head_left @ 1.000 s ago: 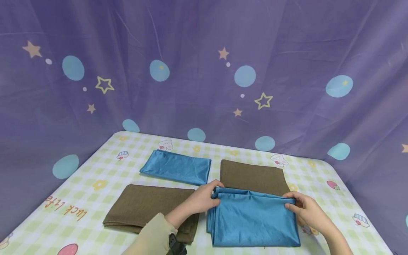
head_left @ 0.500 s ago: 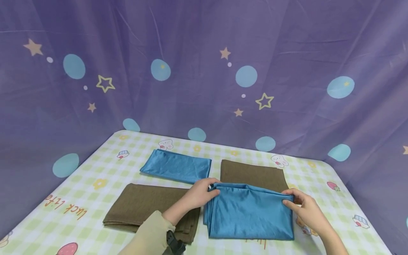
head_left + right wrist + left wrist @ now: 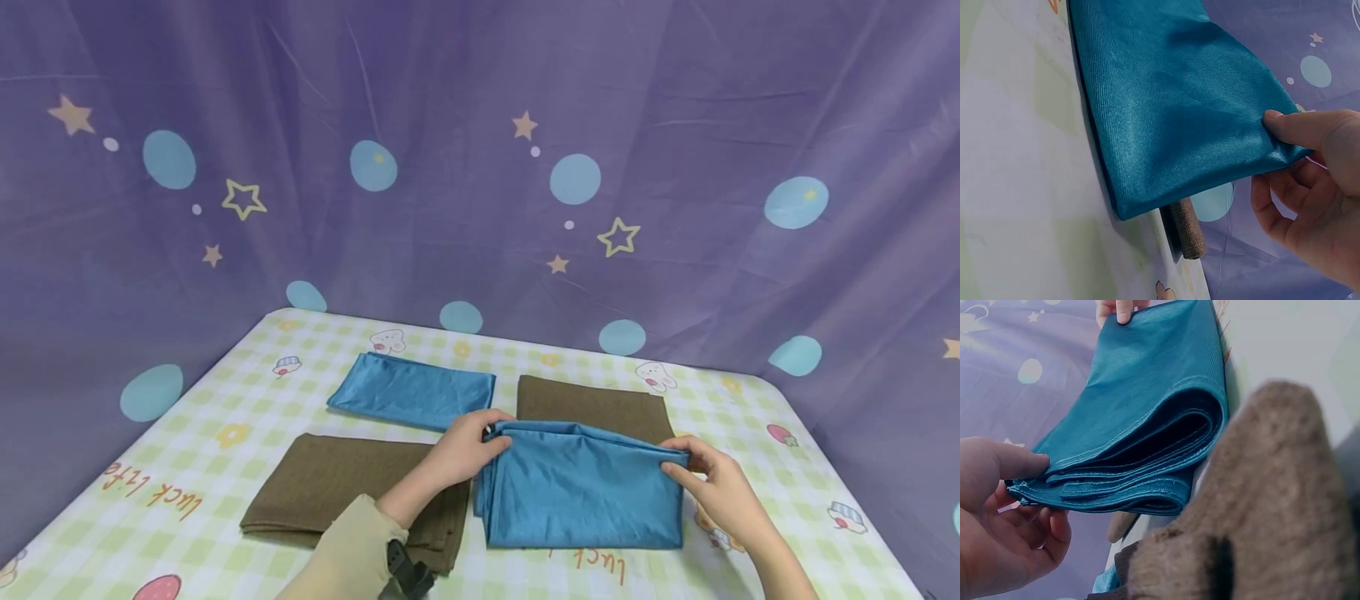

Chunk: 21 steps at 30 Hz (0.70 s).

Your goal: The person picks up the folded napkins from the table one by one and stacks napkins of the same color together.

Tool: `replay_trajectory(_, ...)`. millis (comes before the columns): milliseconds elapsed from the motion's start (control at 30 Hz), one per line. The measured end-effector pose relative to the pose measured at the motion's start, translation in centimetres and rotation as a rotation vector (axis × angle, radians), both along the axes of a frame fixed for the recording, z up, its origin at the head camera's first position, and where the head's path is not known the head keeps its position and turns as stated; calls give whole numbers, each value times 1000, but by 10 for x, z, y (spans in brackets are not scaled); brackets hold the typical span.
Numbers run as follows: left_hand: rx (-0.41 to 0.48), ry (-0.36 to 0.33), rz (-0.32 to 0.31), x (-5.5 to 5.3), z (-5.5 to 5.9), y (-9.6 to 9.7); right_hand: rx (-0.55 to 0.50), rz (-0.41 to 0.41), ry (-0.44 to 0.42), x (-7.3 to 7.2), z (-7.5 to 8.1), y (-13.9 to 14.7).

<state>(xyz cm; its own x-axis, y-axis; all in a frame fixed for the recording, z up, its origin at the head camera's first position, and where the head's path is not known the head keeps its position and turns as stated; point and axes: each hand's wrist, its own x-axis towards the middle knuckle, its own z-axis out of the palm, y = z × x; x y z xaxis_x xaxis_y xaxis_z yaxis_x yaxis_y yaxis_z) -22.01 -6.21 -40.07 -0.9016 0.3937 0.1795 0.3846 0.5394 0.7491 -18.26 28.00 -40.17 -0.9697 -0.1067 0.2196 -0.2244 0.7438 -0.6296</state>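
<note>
A shiny blue folded cloth [image 3: 585, 492] hangs between both hands, its upper edge raised and its lower edge close over the table. My left hand [image 3: 467, 450] pinches its upper left corner, thumb on the near face and fingers behind. My right hand [image 3: 716, 483] pinches the upper right corner the same way. In the left wrist view, several stitched layers [image 3: 1135, 469] show looped at the cloth's side end. The right wrist view shows a smooth folded side edge [image 3: 1210, 190] beneath the right thumb.
A brown folded cloth [image 3: 345, 479] lies at the left, partly under my left forearm. Behind the held cloth lies another brown folded cloth [image 3: 592, 404], partly hidden. A second blue folded cloth [image 3: 416, 390] rests at the back left of the checked table [image 3: 187, 467]. A purple curtain [image 3: 450, 242] hangs behind.
Both hands have carried the blue cloth slightly up and to the left, away from the front edge. More of the table print shows below it. The other cloths stay put.
</note>
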Motion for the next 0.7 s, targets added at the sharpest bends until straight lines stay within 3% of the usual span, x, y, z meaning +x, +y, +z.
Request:
replay_trajectory(300,34,-14,21,-3,1,-1,-13,2,5,2,3,-2)
replay_trajectory(700,57,24,31,-8,16,-4,-32,38,33,-1,15,-3)
